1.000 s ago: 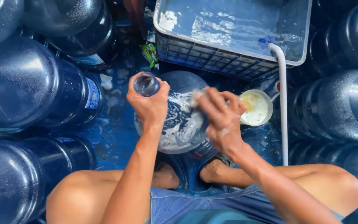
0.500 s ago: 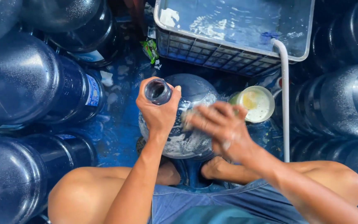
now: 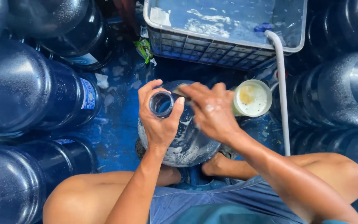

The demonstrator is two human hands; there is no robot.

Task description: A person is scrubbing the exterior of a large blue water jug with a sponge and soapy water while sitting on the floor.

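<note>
Left hand [image 3: 159, 124] clenched around neck of soapy water jug [image 3: 183, 141], upright between the knees. Right hand [image 3: 212, 110] rubs its shoulder; whether it holds a pad, cannot tell. Risk: suds-slick neck slips, jug topples onto soap cup [image 3: 251, 98]

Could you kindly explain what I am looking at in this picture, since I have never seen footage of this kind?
The picture comes from a camera worn on a person's head, looking down at their own bare hands and knees. The person sits on a wet blue floor. The left hand grips the neck of a big soapy water jug standing between the legs. The right hand is over the jug's shoulder, holding something small that is too hidden to identify. Beside it stands a small cup of pale liquid. Ahead is a crate lined and filled with water, with a white hose leading into it. Many more large jugs lie around.
</note>
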